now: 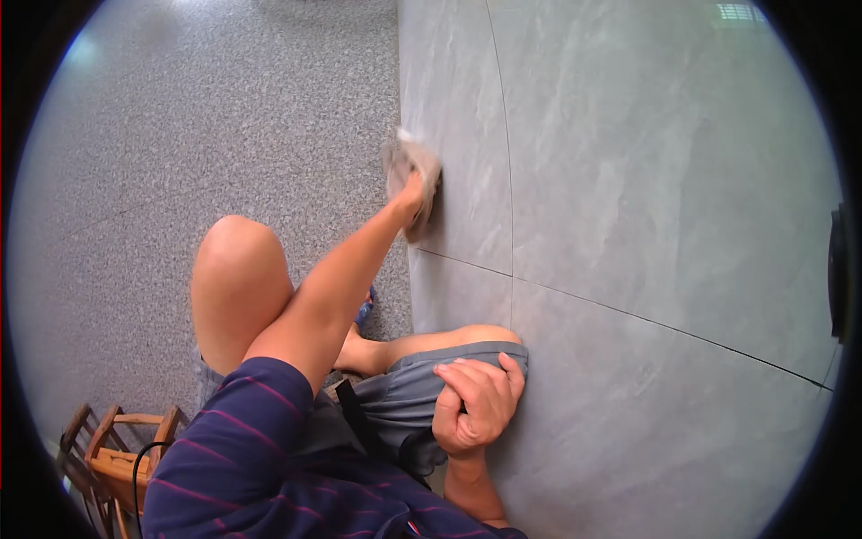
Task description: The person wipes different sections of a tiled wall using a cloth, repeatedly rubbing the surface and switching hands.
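Observation:
My left hand (412,199) is stretched out past my knees and closed on a beige-grey cloth (429,164). The cloth is smeared by motion and lies against the left edge of a large grey tiled surface (620,189). Near my right thigh, my right hand (480,404) is held with loosely bent fingers, the thumb a little apart, and nothing shows in it. Beneath it are grey shorts (409,386) and a black strap (355,409).
Speckled grey floor (224,126) borders the tiled surface on the left. A small wooden stool or chair (121,467) with a black cable stands at lower left. A dark object (838,274) sits at the far right edge. A blue shoe (365,307) shows below my left forearm.

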### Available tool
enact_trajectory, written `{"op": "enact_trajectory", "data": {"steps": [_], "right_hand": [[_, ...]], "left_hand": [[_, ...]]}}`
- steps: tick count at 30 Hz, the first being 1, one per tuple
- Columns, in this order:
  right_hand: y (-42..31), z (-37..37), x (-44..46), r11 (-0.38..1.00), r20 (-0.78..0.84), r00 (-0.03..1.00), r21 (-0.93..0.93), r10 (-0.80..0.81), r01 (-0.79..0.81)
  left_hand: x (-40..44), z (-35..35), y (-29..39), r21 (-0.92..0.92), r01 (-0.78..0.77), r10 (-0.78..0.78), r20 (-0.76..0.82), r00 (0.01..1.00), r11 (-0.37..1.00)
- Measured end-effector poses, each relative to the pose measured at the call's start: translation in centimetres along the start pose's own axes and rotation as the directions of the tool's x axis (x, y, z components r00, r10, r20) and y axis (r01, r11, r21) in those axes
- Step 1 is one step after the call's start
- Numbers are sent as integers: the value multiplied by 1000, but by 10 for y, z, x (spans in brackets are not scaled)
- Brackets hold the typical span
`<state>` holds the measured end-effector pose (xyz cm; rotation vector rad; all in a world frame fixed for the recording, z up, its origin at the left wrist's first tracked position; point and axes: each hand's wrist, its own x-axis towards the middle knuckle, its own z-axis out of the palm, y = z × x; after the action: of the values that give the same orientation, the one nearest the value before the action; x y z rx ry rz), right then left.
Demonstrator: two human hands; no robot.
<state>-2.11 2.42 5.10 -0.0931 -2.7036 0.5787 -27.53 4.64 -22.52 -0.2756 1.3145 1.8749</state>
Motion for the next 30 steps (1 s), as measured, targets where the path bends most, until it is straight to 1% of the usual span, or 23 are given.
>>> {"op": "enact_trajectory", "data": {"steps": [1,2,3,5,7,8,10,12,13,14,15,17,18,19,21,22,23,24,25,26,27,29,30], "right_hand": [[0,0,0,1000,-3,1000,0,2,-2],[0,0,0,1000,-7,1000,-2,2,-2],[0,1,0,1000,-8,1000,0,6,-6],[-1,1,-1,1000,-17,1000,1,9,-9],[1,1,-1,1000,-25,1000,0,-7,7],[2,0,-2,1000,-41,999,-10,-12,11],[3,-1,-3,1000,-38,999,5,-16,16],[4,-1,-4,1000,-65,998,4,-25,25],[3,1,-3,999,-72,997,12,-30,31],[4,1,-3,999,-84,996,11,-38,39],[5,1,-4,999,-100,994,9,-45,46],[5,1,-4,998,-102,994,41,-43,47],[3,1,-4,998,-113,992,42,-46,51],[4,2,-5,998,-128,990,37,-54,59],[7,4,-7,997,-114,991,3,-74,74],[8,6,-9,997,-101,993,38,-60,65],[8,6,-8,997,-128,990,19,-67,70],[8,6,-7,996,-105,991,17,-84,86],[8,7,-6,995,-81,992,9,-100,101],[8,12,-6,998,-64,996,-17,-66,65],[10,14,-7,996,-90,993,-45,-75,71],[11,16,-5,997,-25,997,-45,-69,68],[15,19,-6,998,-40,998,20,-53,54]], "left_hand": [[11,-4,-41,-30,24,-24,-15,1000,999],[22,-7,-79,-38,157,-157,13,988,987],[3,-1,-92,-160,248,-250,7,968,956],[17,2,-161,-294,264,-256,66,964,919],[1,22,-156,-331,265,-297,-49,954,906],[-1,37,-145,-323,258,-284,-37,958,911],[-6,72,-118,-116,8,-29,-182,983,993],[-18,98,-88,120,-232,256,-272,928,965],[-27,103,-72,239,-336,398,-294,869,911],[-44,104,-50,458,-486,603,-148,784,744],[-65,106,-27,622,-601,746,40,665,502],[-89,144,13,530,-755,878,40,477,386],[-112,150,34,553,-810,941,125,315,198],[-141,156,53,559,-829,966,213,148,4],[-195,169,99,380,-913,943,332,-14,-147],[-221,173,119,319,-916,896,435,-86,-243],[-240,178,132,241,-910,832,529,-168,-337],[-251,182,137,212,-909,824,530,-201,-358],[-260,183,139,149,-901,777,575,-256,-407],[-265,182,141,86,-887,726,614,-311,-453],[-260,185,135,96,-895,753,585,-303,-435],[-251,180,124,238,-905,777,614,-141,-352],[-245,182,120,257,-940,861,503,-69,-225]]}}
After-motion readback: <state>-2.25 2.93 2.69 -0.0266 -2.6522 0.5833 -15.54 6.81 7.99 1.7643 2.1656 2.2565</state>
